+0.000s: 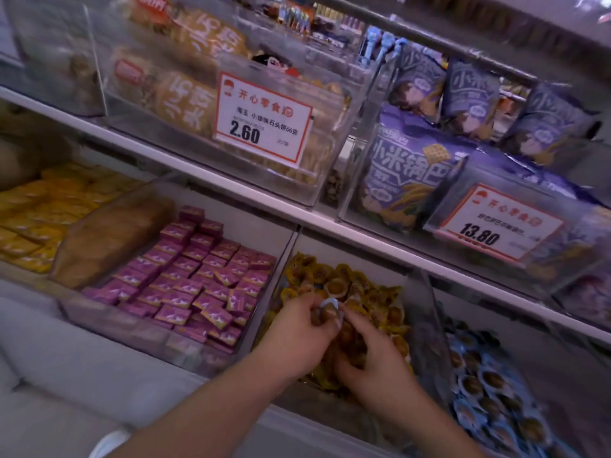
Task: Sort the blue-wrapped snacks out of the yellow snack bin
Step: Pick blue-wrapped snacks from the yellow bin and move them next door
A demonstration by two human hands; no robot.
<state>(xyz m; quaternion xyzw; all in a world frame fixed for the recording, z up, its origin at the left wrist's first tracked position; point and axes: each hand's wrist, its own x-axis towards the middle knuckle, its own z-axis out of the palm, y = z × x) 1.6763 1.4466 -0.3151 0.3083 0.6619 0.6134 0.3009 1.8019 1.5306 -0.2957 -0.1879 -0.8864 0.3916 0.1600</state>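
Two hands, the left hand (302,328) and the right hand (373,360). One blue-wrapped snack (330,305) between them. Two price tags: one (263,119) near the top middle, one (501,223) at the right. Too many yellow snacks (370,295), pink packets (198,279) and blue snacks (489,391) to count.

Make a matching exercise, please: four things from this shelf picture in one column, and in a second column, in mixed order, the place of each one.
Things:
1. pink boxes
2. blue-wrapped snack
3. bin of blue-wrapped snacks
4. 2.60 price tag

Places:
A. on the front of a clear bin on the upper shelf
B. to the right of the yellow snack bin
C. to the left of the yellow snack bin
D. between the fingertips of the left hand, over the yellow snacks

Pairs: 1-C, 2-D, 3-B, 4-A
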